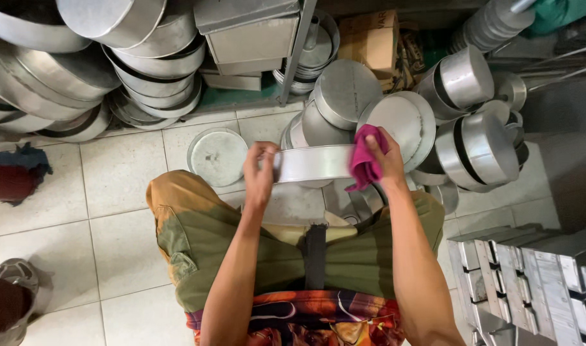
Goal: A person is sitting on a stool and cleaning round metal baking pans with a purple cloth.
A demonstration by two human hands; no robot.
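Two hands worked one round aluminium pan (313, 163), held on edge over the person's lap, above the tiled floor (113, 192). Far left: stacked metal bowls (68, 70) piled against the wall, a dark rag (14, 170) on the floor below them, a shoe (14, 282) at the bottom corner. Left hand (259, 173) was clamped on the pan's left rim, fingers curled around it. A flat round lid (217, 156) lay on the floor just behind that hand. Right hand (386, 157) was pinching a magenta cloth (364, 160), pressed against the pan's right side. Behind it: more round pans (402, 122), cylindrical tins (472, 128) to the right. Rectangular metal trays (530, 275) were stacked at bottom right.
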